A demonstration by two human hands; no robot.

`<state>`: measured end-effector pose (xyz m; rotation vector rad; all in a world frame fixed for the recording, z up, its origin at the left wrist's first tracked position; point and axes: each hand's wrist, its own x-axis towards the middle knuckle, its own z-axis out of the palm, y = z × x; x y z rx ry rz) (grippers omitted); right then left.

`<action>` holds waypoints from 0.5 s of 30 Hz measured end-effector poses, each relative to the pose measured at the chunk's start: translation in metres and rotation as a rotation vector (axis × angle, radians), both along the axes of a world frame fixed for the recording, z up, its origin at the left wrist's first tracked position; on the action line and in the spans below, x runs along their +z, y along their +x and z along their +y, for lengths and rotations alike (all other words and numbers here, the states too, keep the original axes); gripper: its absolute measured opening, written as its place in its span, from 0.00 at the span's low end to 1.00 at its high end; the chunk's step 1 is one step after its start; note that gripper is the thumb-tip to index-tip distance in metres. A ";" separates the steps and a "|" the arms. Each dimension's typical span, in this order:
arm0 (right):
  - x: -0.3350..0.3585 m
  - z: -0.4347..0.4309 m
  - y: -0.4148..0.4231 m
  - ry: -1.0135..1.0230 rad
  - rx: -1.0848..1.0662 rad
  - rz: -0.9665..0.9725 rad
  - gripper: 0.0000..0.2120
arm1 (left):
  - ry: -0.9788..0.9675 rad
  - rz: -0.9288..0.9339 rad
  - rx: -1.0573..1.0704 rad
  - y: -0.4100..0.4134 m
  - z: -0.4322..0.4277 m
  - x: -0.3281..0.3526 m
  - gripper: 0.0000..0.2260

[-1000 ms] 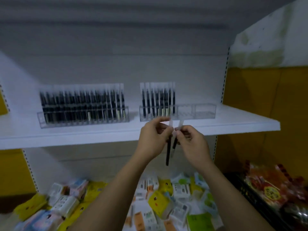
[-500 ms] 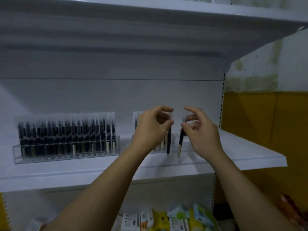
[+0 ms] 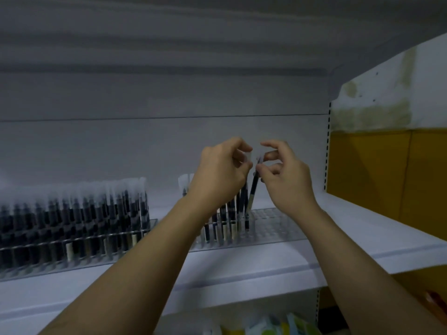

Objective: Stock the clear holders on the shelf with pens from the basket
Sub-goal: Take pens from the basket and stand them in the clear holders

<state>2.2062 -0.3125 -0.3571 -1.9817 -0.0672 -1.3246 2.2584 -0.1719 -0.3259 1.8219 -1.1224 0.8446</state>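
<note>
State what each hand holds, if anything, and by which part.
The right hand pinches a tilted pen by its clear top end. The left hand pinches a second pen likewise, its shaft mostly hidden.

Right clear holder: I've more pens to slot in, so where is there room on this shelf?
Free: the right end of the right clear holder, its holes empty, and the bare shelf between it and the yellow panel. Crowded: the left clear holder is packed; the left hand and right hand pinch pens at the filled half.
</note>
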 end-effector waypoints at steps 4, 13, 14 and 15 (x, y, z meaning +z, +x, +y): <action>-0.005 -0.005 0.009 -0.026 0.009 0.102 0.18 | 0.082 0.078 0.030 0.012 -0.003 -0.008 0.06; -0.029 -0.005 0.004 -0.264 0.007 0.528 0.35 | 0.168 0.165 0.175 0.022 -0.005 -0.005 0.02; -0.027 -0.004 0.002 -0.282 0.001 0.555 0.36 | 0.181 0.170 0.183 0.022 -0.005 -0.002 0.02; -0.025 -0.003 0.001 -0.301 -0.002 0.573 0.37 | 0.195 0.178 0.184 0.022 -0.006 0.001 0.02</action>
